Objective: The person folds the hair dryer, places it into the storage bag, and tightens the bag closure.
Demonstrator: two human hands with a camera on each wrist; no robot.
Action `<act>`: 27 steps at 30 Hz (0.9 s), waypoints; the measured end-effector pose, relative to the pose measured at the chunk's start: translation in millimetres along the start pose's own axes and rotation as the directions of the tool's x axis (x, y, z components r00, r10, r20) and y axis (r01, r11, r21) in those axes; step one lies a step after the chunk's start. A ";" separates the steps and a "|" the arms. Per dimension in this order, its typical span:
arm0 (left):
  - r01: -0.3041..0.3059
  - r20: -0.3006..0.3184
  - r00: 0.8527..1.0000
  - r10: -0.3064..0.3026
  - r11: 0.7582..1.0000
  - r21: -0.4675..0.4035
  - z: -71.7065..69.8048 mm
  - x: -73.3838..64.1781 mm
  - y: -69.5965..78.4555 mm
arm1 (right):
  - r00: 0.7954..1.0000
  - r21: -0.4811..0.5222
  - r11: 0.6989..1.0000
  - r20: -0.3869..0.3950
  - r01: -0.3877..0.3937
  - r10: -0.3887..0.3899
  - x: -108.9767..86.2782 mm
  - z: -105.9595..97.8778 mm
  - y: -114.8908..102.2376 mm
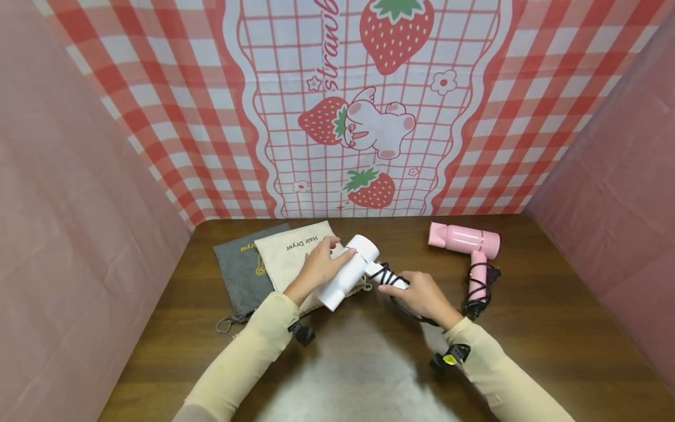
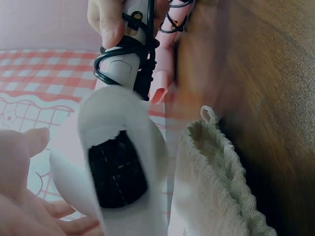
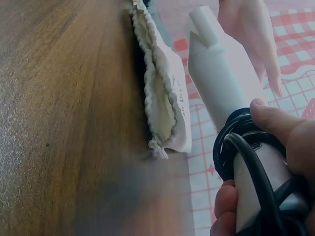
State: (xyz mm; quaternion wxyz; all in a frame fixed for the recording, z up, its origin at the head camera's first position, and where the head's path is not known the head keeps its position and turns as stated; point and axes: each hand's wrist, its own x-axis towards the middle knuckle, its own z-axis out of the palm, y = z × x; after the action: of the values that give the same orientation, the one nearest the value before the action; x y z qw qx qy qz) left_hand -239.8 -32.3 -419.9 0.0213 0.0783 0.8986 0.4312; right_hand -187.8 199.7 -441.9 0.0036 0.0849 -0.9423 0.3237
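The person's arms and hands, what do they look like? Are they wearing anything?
Yes! The left sleeve and right sleeve are long and pale cream-yellow, ending near the wrists. The left hand and right hand wear no gloves. Each wrist has a small black gadget: a left gadget and a right gadget, with a bright yellow patch beside the right one.

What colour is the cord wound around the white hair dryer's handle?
The cord is black; it shows best in the right wrist view.
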 end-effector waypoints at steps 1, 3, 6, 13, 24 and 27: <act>0.010 0.019 1.000 -0.010 1.000 -0.004 0.3 0.8 0.5 | 1.000 -0.003 1.000 0.000 0.004 -0.004 0.2 0.5 -0.2; 0.032 0.056 0.998 -0.032 0.999 -0.010 1.2 2.0 1.3 | 1.000 -0.003 1.000 0.001 0.009 -0.009 0.2 1.8 -0.4; 0.053 0.101 0.993 -0.053 0.999 0.004 2.9 3.1 2.0 | 1.000 0.004 1.000 0.007 0.019 -0.019 -0.2 4.1 -0.8; 0.064 0.155 0.985 -0.070 0.997 0.042 6.0 5.0 2.8 | 0.998 -0.008 0.998 -0.005 0.058 -0.058 -1.7 7.4 -2.9; 0.052 0.231 0.972 -0.048 0.999 -0.013 7.2 3.6 -3.2 | 0.997 0.012 0.997 -0.003 0.073 -0.073 -4.6 9.5 -3.3; 0.052 0.226 0.973 -0.043 0.998 -0.034 8.2 2.4 -4.5 | 0.997 0.037 0.997 0.030 0.064 -0.065 -3.8 8.9 -1.6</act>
State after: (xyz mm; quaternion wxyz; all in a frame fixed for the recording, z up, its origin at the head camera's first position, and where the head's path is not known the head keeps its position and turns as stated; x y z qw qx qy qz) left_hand -241.8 -28.4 -428.5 0.1348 0.1047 0.8833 0.4366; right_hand -183.4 193.6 -448.2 -0.0023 0.1205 -0.9331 0.3389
